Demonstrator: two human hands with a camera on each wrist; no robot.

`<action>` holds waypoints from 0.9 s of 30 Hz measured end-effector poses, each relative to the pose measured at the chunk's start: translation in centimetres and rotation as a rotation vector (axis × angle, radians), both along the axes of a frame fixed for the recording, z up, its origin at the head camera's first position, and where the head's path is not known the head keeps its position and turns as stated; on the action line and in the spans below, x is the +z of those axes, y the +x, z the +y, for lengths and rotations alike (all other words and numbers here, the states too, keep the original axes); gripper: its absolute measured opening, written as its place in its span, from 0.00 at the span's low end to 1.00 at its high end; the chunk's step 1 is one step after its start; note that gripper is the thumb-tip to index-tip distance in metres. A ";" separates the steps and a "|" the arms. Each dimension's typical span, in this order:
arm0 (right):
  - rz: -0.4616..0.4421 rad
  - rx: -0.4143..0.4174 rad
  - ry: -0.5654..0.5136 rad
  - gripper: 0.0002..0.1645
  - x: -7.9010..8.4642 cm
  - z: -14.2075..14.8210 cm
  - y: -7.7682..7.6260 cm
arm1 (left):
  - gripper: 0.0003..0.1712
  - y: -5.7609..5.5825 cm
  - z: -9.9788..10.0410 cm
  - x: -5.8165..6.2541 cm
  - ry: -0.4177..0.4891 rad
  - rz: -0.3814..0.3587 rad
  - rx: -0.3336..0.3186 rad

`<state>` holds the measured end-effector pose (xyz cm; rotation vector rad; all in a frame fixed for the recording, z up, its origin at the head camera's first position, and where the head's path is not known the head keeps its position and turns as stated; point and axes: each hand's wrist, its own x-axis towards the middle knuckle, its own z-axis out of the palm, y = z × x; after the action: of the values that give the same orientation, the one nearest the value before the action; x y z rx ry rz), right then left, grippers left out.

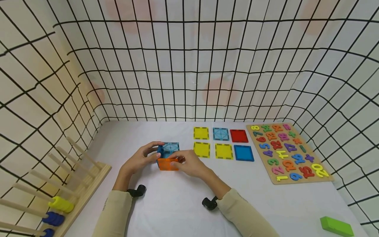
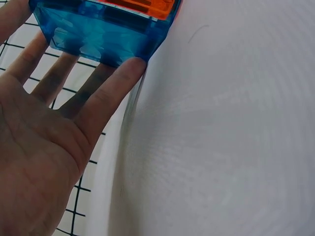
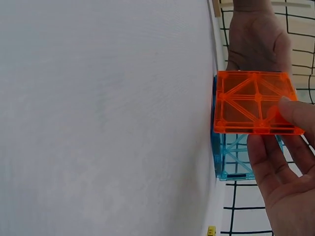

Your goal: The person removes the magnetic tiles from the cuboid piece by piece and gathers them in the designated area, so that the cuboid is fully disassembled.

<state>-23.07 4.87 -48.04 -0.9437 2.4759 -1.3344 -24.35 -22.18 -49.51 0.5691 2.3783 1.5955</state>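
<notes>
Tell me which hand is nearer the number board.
Right. The right hand pinches the upright orange tile, left of the number board; the left hand touches the upright blue tile, farther left.

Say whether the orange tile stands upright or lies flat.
Upright: the head view shows the orange tile on edge, its broad face toward the viewer.

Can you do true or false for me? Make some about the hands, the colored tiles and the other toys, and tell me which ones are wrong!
1. The right hand pinches an orange tile. True.
2. The left hand holds the red tile. False: it touches a blue tile; the red tile lies flat on the table.
3. Three yellow tiles lie flat on the table. True.
4. The green block sits on the number board. False: the green block lies on the table.
5. The wooden rack carries yellow rings. True.
</notes>
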 end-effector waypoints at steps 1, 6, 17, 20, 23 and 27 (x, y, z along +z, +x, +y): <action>-0.005 -0.003 0.000 0.15 0.0 0.1 0.0 | 0.28 0.0 0.0 0.0 -0.001 0.000 -0.002; -0.003 -0.020 0.005 0.14 0.2 0.6 0.4 | 0.28 0.1 0.1 0.3 -0.010 -0.012 0.004; -0.008 -0.071 -0.043 0.16 0.9 2.3 1.0 | 0.30 0.3 0.1 0.5 -0.041 -0.032 0.021; 0.003 -0.085 -0.052 0.16 1.0 3.0 1.2 | 0.30 0.3 0.1 0.5 -0.033 -0.036 0.025; 0.005 -0.101 -0.058 0.16 1.1 3.8 1.4 | 0.31 0.2 0.1 0.4 -0.027 -0.026 0.018; -0.011 -0.136 -0.048 0.15 1.1 4.9 1.8 | 0.34 0.1 0.2 0.2 -0.003 -0.004 0.014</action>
<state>-21.30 9.81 -46.94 -0.7885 2.5506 -1.4423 -24.29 -21.95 -49.28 0.5494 2.3868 1.5966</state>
